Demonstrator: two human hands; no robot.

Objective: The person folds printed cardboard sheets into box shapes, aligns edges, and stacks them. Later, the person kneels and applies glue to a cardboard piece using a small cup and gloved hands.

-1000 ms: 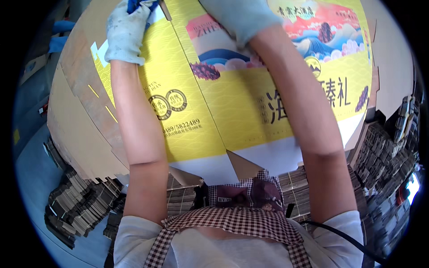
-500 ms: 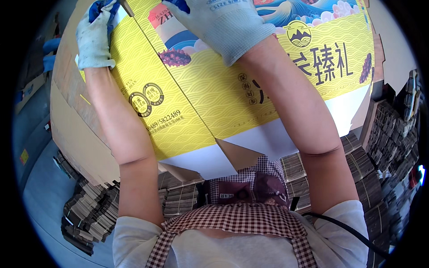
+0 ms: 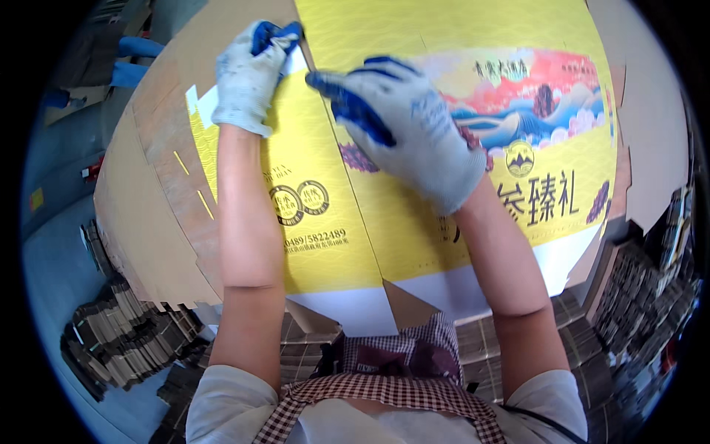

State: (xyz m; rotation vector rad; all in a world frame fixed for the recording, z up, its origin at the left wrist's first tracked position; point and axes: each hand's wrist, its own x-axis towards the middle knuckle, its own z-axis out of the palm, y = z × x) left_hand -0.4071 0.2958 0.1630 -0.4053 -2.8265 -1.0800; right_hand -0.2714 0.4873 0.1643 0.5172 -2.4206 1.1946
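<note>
Left white-and-blue gloved hand [image 3: 255,78] curled, right white-and-blue gloved hand [image 3: 410,133] half-curled; can't tell if either grip holds anything. Flat yellow printed cardboard sheet [image 3: 407,240] beneath both.

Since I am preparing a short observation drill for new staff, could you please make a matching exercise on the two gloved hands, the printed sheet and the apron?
Column one:
1. Left hand
2. Right hand
3. Printed sheet
4. Apron

Column two:
A. Mostly yellow, with a white strip along the edge nearest the person
B. Dark-and-white checked, at the person's front
C. Fingers reaching leftward above the sheet
D. Fingers drawn together, at the upper left

Right pairs: 1-D, 2-C, 3-A, 4-B.
</note>
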